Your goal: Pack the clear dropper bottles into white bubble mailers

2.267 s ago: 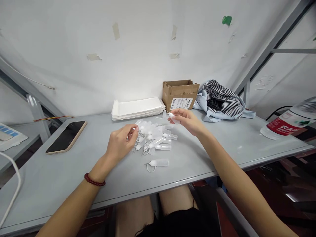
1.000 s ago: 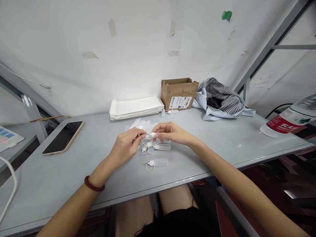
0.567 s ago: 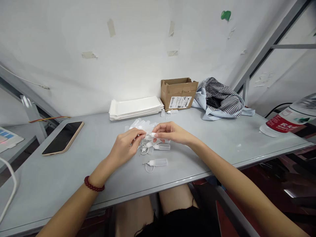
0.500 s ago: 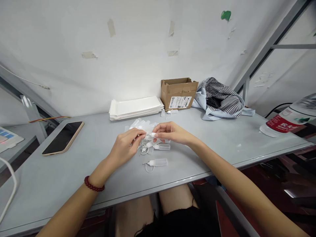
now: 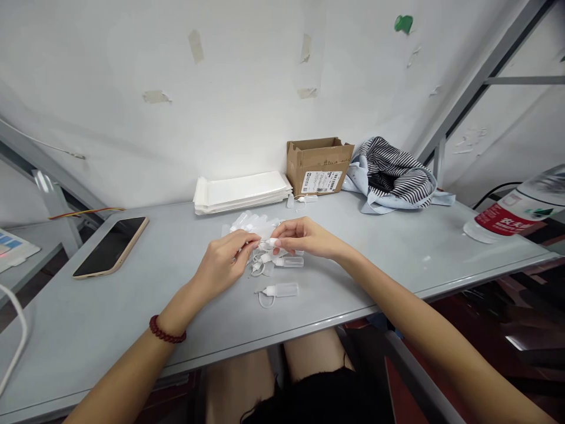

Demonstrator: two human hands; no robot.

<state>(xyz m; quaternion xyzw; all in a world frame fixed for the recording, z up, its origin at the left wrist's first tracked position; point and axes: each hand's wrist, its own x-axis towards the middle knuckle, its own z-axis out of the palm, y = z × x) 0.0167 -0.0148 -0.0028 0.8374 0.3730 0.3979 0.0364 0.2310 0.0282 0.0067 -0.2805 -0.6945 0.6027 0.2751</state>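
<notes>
Over a pile of small clear squeeze bottles (image 5: 249, 222), my two hands meet at one needle-tip bottle, whose white cap (image 5: 271, 242) shows between them. My right hand (image 5: 306, 237) grips it with thumb and fingers, which hide most of its body. My left hand (image 5: 227, 254) is closed in a pinch at the thin tip end; the fingertips cover what exactly they hold. Below the hands, a single needle-tip bottle (image 5: 286, 289) with a white looped strap lies on its side. Another bottle (image 5: 292, 262) lies at the pile's right edge.
A stack of white padded envelopes (image 5: 242, 191) lies along the wall, beside an open cardboard box (image 5: 320, 168). Striped cloth (image 5: 397, 174) is heaped to its right. A phone (image 5: 110, 247) lies at left; a large water bottle (image 5: 507, 215) is at right.
Both hands keep the same hold over the pile, with barely any visible motion. The whole view has shifted slightly.
</notes>
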